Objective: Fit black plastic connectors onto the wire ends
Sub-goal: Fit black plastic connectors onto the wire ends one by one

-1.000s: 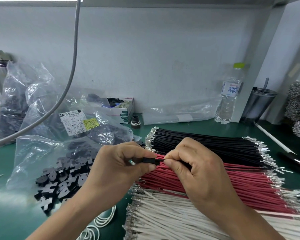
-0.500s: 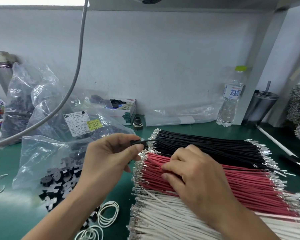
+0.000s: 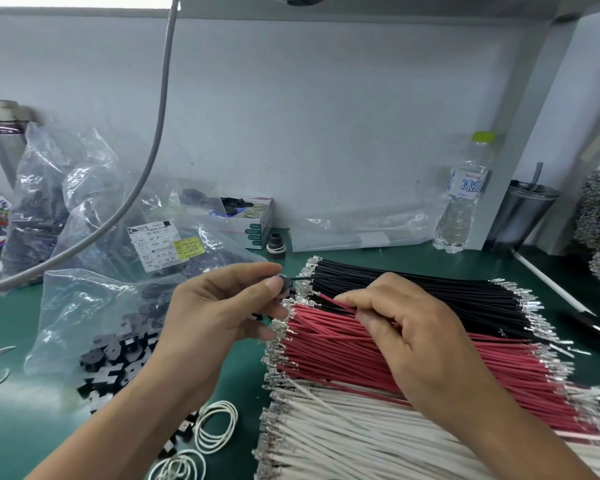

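From the head view, the left hand (image 3: 219,313) pinches a small black connector (image 3: 284,283) between thumb and forefinger, with one black wire (image 3: 300,278) already running out of it toward the black bundle (image 3: 413,292). The right hand (image 3: 409,337) has its fingers curled over the red bundle (image 3: 343,351) and pinches a single red wire (image 3: 336,303) near its metal terminal, lifting it off the pile. A white bundle (image 3: 343,434) lies nearest the person on the green tabletop (image 3: 21,427). More connectors (image 3: 118,362) spill from a clear bag (image 3: 94,306) on the left, just beside loose white rubber bands (image 3: 215,427).

The connector looks light, rigid and smooth, so it is likely to twist or slip unless pinched on its flat sides, with the opening left clear. The wires seem thin and limp; gripped far back they would probably buckle, so the best hold is just behind the crimped terminal. Those terminals look thin and easily bent, so I judge a straight, gentle push suits them better than force.
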`<state>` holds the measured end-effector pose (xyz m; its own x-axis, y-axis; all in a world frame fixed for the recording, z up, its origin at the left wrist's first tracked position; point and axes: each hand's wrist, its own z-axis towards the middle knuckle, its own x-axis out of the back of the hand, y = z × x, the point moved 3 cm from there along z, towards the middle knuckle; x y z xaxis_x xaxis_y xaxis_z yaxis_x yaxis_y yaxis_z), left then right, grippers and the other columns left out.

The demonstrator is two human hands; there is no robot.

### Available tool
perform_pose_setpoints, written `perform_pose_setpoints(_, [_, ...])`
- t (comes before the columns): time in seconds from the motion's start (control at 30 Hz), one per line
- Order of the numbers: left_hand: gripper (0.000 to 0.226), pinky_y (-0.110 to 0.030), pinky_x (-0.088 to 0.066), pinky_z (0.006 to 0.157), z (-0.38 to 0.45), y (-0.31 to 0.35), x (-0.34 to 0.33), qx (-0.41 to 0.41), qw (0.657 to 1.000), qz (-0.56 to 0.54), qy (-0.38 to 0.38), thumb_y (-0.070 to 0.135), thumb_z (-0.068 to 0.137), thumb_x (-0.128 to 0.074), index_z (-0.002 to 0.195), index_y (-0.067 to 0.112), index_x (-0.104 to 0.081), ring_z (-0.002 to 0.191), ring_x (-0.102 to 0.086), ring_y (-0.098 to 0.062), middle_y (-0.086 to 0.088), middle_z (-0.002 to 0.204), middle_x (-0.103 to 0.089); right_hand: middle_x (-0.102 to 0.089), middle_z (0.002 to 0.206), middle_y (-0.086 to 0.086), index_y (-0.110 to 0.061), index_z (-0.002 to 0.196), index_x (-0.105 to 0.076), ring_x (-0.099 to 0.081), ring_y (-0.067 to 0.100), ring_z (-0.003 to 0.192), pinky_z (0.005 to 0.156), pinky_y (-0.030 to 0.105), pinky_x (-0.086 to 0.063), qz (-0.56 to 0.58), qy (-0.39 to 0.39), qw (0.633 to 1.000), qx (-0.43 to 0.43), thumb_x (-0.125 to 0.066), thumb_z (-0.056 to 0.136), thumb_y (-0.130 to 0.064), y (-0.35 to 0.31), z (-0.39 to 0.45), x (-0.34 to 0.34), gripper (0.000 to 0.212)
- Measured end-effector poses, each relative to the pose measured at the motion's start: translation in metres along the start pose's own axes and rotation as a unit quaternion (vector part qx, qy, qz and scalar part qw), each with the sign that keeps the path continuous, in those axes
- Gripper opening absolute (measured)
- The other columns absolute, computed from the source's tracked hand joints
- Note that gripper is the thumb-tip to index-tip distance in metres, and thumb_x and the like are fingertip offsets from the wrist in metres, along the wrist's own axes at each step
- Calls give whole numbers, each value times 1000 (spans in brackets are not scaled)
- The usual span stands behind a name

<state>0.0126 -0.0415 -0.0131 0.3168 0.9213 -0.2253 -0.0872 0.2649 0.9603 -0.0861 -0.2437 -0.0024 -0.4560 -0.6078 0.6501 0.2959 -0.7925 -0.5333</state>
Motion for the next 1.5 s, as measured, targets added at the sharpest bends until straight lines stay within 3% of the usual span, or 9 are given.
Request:
perform_pose_setpoints(0.2, [36,-26,-58,53,-1,-4,-5,52,996,-43,-58,22,65,-83,96,3,-81,66,-72,-22,-21,90,-76,-63,90,-14,-34,92,-77,-64,12,87,70,17,-47,18,36,999,4,-71,90,-25,-2,-1,2,11])
perform_pose_setpoints(0.3, [33,-26,-58,54,-1,-4,-6,61,994,-50,-78,22,69,-81,96,3,-81,64,-71,-21,-21,87,-75,-64,88,-13,-34,88,-76,-65,14,84,69,27,-51,29,61,998,11,-72,87,-35,-5,-1,3,5])
perform_pose_setpoints(0.5, [34,-27,-60,56,-2,-6,-8,92,988,-67,-107,25,73,-83,97,2,-80,62,-70,-20,-16,81,-73,-62,86,-14,-32,87,-75,-64,13,83,69,23,-48,26,103,994,23,-64,87,-41,-12,-1,7,15])
perform_pose_setpoints(0.67, [64,-27,-60,57,-3,-4,-9,97,984,-69,-130,41,54,-100,101,2,-80,62,-70,-19,-13,79,-73,-61,85,-14,-32,88,-75,-63,14,80,67,28,-50,13,96,995,30,-65,89,-37,-12,-1,7,11])
perform_pose_setpoints(0.9, [64,-27,-59,56,-3,-2,-8,104,982,-56,-144,41,55,-100,100,0,-79,60,-68,-19,-13,77,-71,-57,83,-16,-26,89,-77,-59,8,71,59,22,-46,-74,87,989,91,-74,90,-28,-15,-1,14,4])
perform_pose_setpoints(1.1, [32,-27,-59,56,-3,0,-7,111,983,-53,-139,25,81,-85,99,-1,-79,59,-67,-18,-12,76,-69,-59,84,-14,-29,87,-75,-61,12,73,61,30,-50,-39,106,991,75,-69,91,-29,-13,0,16,8])
perform_pose_setpoints(1.23, [29,-26,-59,54,-4,0,-9,122,981,-56,-142,20,80,-85,98,-2,-79,57,-67,-19,-14,76,-69,-58,83,-15,-28,86,-75,-60,11,72,60,32,-50,-45,96,991,79,-68,90,-29,-16,-1,12,7])
perform_pose_setpoints(1.37, [27,-26,-59,54,-3,0,-8,125,980,-58,-146,21,80,-86,96,0,-80,57,-67,-18,-12,74,-69,-57,83,-16,-25,88,-76,-58,7,70,58,24,-47,-65,95,988,103,-69,90,-28,-19,-1,14,8])
perform_pose_setpoints(1.5, [23,-26,-60,54,-4,-2,-9,129,978,-62,-152,21,84,-80,95,1,-80,57,-67,-17,-12,74,-69,-57,83,-16,-27,86,-75,-59,9,72,58,28,-49,-51,92,991,85,-68,90,-29,-18,-2,12,9])
